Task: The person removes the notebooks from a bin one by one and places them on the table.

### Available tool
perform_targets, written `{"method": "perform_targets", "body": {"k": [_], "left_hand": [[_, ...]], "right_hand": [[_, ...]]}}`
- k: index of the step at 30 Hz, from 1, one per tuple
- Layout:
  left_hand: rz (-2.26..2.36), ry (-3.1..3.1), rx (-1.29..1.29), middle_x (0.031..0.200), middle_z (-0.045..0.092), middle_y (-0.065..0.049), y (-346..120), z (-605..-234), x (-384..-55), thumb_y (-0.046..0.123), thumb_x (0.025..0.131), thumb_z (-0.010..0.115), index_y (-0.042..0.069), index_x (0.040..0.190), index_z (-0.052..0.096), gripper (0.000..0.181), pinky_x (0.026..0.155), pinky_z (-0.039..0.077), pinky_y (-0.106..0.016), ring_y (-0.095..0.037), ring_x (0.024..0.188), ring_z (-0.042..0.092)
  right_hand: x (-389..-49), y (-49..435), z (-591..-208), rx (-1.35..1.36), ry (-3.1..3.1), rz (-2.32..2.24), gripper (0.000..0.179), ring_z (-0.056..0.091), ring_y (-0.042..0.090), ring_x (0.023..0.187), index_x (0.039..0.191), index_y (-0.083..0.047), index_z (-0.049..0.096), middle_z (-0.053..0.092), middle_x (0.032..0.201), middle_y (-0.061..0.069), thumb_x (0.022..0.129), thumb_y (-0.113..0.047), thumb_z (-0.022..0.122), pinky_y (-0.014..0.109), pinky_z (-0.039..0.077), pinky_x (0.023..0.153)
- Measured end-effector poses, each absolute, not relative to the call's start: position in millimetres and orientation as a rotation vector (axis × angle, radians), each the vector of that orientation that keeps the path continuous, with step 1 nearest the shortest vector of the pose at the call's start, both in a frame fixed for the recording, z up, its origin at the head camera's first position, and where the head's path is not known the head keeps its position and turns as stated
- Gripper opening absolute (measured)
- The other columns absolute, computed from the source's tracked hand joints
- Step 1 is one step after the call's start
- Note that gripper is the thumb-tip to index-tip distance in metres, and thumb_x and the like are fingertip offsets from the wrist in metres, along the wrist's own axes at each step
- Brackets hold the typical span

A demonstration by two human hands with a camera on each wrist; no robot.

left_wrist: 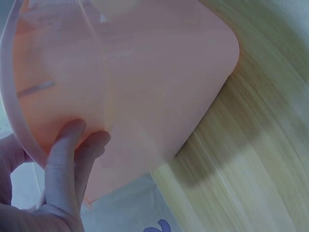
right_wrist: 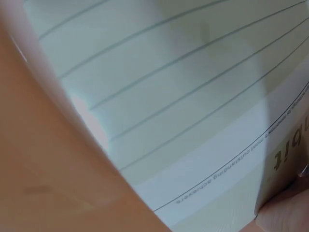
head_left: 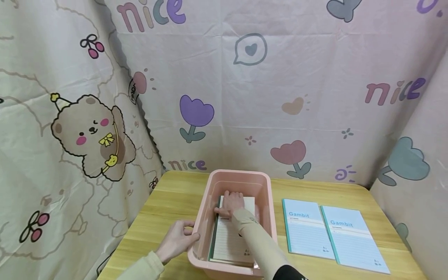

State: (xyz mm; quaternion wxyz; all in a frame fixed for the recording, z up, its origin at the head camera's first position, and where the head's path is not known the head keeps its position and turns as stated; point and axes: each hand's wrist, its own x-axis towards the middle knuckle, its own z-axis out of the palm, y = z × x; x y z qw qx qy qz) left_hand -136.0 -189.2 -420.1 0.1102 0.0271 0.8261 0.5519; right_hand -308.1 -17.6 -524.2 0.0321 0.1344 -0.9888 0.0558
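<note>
Beneath our right hand [head_left: 232,203] we see a pale, lined paper notebook with a dark green spine [head_left: 229,241], lying inside a pink rectangular plastic bin [head_left: 241,182]; from the right wrist we read "bit" and "most outstanding achievers" upside down. That hand reaches over the cover's upper part; we cannot tell whether it grips or presses. Our left hand [head_left: 177,239] pinches the bin's rim, fingers against the outer wall. Right of both hands, two light-blue, teal-spined notebooks [head_left: 308,237] say "Gambit", on a yellow wood-grain table [head_left: 168,202]. Beyond the hands hangs pale cloth [head_left: 224,97] printed "nice".
</note>
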Motion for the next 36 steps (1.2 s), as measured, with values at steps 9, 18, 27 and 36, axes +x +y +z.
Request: {"method": "perform_targets", "body": {"k": [9, 18, 27, 36], "left_hand": [[1.641, 2.429, 0.089, 0.098, 0.073, -0.033, -189.7, -422.5, -135.0, 0.002, 0.085, 0.059, -0.024, 0.125, 0.051, 0.049, 0.066, 0.066, -0.037, -0.033, 0.081, 0.076], [1.624, 2.455, 0.086, 0.099, 0.073, -0.033, -190.4, -422.9, -135.0, 0.004, 0.085, 0.061, -0.023, 0.125, 0.052, 0.049, 0.064, 0.065, -0.037, -0.033, 0.081, 0.076], [1.627, 2.446, 0.101, 0.098, 0.073, -0.034, -190.1, -425.4, -134.9, 0.002, 0.085, 0.059, -0.024, 0.124, 0.052, 0.047, 0.063, 0.065, -0.036, -0.035, 0.083, 0.076], [1.642, 2.436, 0.127, 0.099, 0.073, -0.034, -191.6, -426.1, -134.7, 0.001, 0.084, 0.057, -0.025, 0.123, 0.050, 0.048, 0.064, 0.065, -0.038, -0.036, 0.084, 0.076]], "right_hand": [[-306.4, -14.5, -507.3, 0.459, -3.029, 0.090, 0.068, 0.061, 0.029, 0.090, 0.101, -0.009, 0.056, 0.067, 0.094, 0.012, 0.078, -0.072, 0.066, 0.040, 0.049, 0.083], [-308.6, -11.1, -473.3, 0.544, -3.053, 0.185, 0.069, 0.061, 0.027, 0.101, 0.116, -0.008, 0.057, 0.068, 0.106, 0.012, 0.083, -0.068, 0.063, 0.042, 0.051, 0.092], [-304.5, -7.7, -418.1, 0.614, -3.064, 0.213, 0.070, 0.064, 0.027, 0.102, 0.122, -0.007, 0.056, 0.070, 0.109, 0.013, 0.085, -0.066, 0.061, 0.042, 0.050, 0.097], [-300.6, 6.5, -354.3, 0.664, -3.034, 0.215, 0.060, 0.061, 0.029, 0.093, 0.112, -0.008, 0.054, 0.067, 0.099, 0.012, 0.086, -0.063, 0.059, 0.040, 0.048, 0.086]]}}
